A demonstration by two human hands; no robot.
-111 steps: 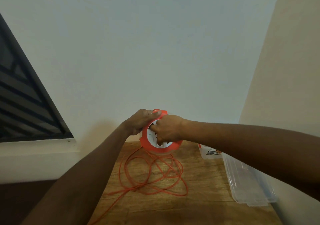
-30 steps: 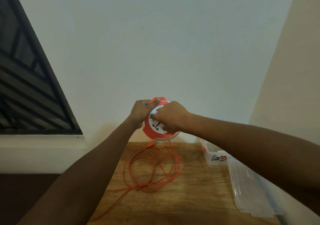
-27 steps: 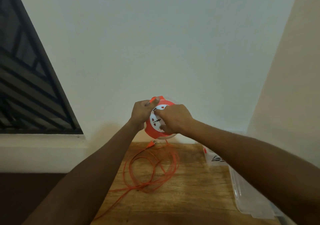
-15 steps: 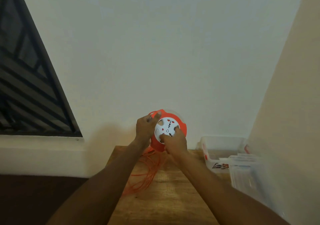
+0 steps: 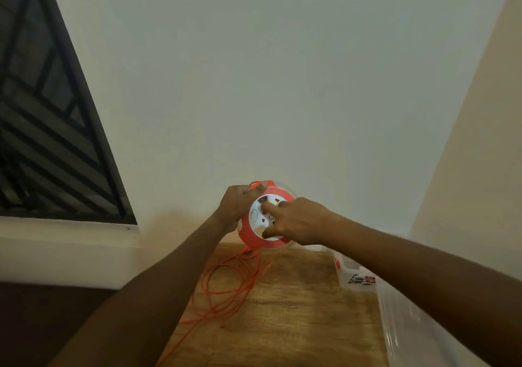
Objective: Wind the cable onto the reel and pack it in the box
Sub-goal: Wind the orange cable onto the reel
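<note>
I hold an orange cable reel [image 5: 248,236] with a white socket face up above the far end of the wooden table [image 5: 296,310]. My left hand [image 5: 234,208] grips its left rim and handle. My right hand [image 5: 296,221] presses on the white face, with fingers in its recesses. Orange cable [image 5: 226,284] hangs from the bottom of the reel and lies in loose loops on the table, one strand trailing off the near-left edge. A clear plastic box [image 5: 353,274] stands at the right, partly hidden by my right forearm.
A clear lid [image 5: 409,324] lies along the table's right edge, in front of the box. A white wall rises right behind the table and a beige wall closes in on the right. A dark barred window [image 5: 42,112] is at the left.
The reel's white face has turned under my right hand, and that hand moved from the bottom to the right side. The loose loops on the table have shrunk. My view has shifted.
</note>
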